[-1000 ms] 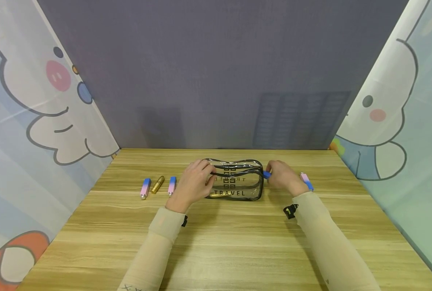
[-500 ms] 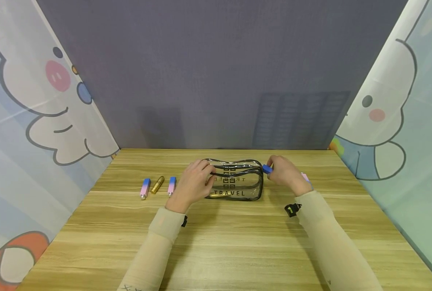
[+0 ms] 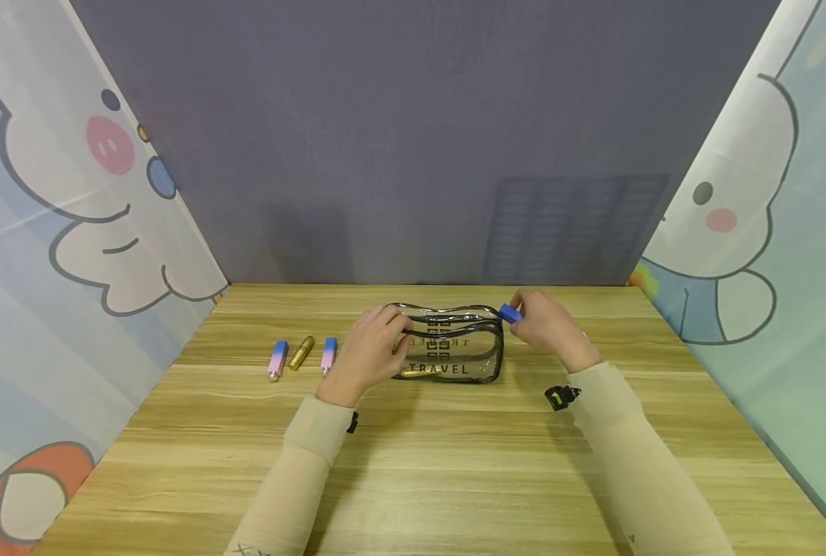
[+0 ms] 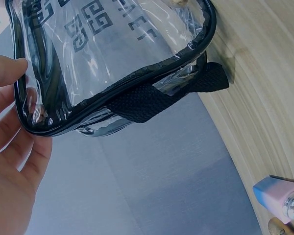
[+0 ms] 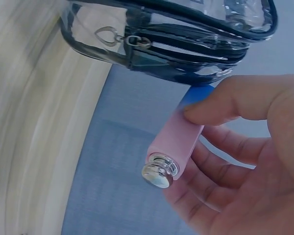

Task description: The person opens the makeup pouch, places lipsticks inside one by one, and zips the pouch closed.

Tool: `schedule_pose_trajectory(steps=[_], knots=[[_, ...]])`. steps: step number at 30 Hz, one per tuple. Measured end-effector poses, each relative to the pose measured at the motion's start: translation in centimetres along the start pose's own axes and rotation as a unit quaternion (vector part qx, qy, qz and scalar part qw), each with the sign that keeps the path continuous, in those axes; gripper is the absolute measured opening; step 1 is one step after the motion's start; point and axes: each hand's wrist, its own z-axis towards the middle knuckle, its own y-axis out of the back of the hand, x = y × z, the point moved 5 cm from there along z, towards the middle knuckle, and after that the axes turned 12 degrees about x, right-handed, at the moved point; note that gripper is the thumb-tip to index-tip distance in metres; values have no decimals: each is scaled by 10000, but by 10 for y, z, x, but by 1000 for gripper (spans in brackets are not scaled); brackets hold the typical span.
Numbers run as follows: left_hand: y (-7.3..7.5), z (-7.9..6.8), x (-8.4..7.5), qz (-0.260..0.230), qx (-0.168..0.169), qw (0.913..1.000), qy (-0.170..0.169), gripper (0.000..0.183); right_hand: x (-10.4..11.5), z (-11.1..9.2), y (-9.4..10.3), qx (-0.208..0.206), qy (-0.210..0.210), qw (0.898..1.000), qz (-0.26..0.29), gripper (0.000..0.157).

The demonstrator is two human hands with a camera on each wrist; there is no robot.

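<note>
A clear travel pouch (image 3: 482, 361) with black piping stands on the table, its zipper's heart-shaped pull (image 5: 108, 36) hanging at the right end. My left hand (image 3: 371, 349) pinches the pouch's upper left edge, thumb on one side and fingers on the other. At the opposite end, my right hand (image 3: 546, 328) holds a square blue-and-pink lipstick tube (image 5: 174, 139) between thumb and fingers. Its blue end points toward the pouch's upper right corner; its silver knob faces away. Whether tube and pouch touch, I cannot tell. Inside the pouch lies a gold tube (image 3: 420, 372).
Left of the pouch lie two more blue-and-pink tubes, an outer one (image 3: 278, 361) and an inner one (image 3: 329, 355), with a gold bullet-shaped tube (image 3: 302, 353) between them. Another tube is mostly hidden behind my right wrist. A grey panel (image 3: 413, 154) rises behind the table (image 3: 441, 471).
My right hand has risen with the lipstick tube, from beside the pouch's right end to its upper right corner. The left hand and the pouch have stayed in place.
</note>
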Motion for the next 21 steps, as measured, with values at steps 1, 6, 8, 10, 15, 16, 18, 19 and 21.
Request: schedule_pose_trajectory(steps=[1,6,8,10,15,16,18,19,21], knots=[[0,0,0,-3,-3,10000,-6,10,0,0,1,-23,9,10000,12,30],[0,0,0,-7,-8,10000,-19,9,8,-3,7,-287,192,9994,-45,34],[-1,0,1,-11,-8,10000,-17,9,11,-4,10,-372,281,9989,-52,36],[-1,0,1,-26,-13,10000,-20,9,15,-5,12,-433,343,9985,-59,37],[0,0,0,-51,-30,10000,-29,9,25,-10,16,-521,468,9975,-59,36],[0,0,0,-49,-30,10000,-26,9,27,-11,17,-533,495,9973,-61,35],[0,0,0,-38,-24,10000,-21,8,31,-12,18,-561,535,9970,-40,34],[0,0,0,-31,-19,10000,-20,8,32,-13,19,-573,561,9968,-25,34],[0,0,0,-24,-11,10000,-10,9,35,-14,20,-600,607,9964,-4,34]])
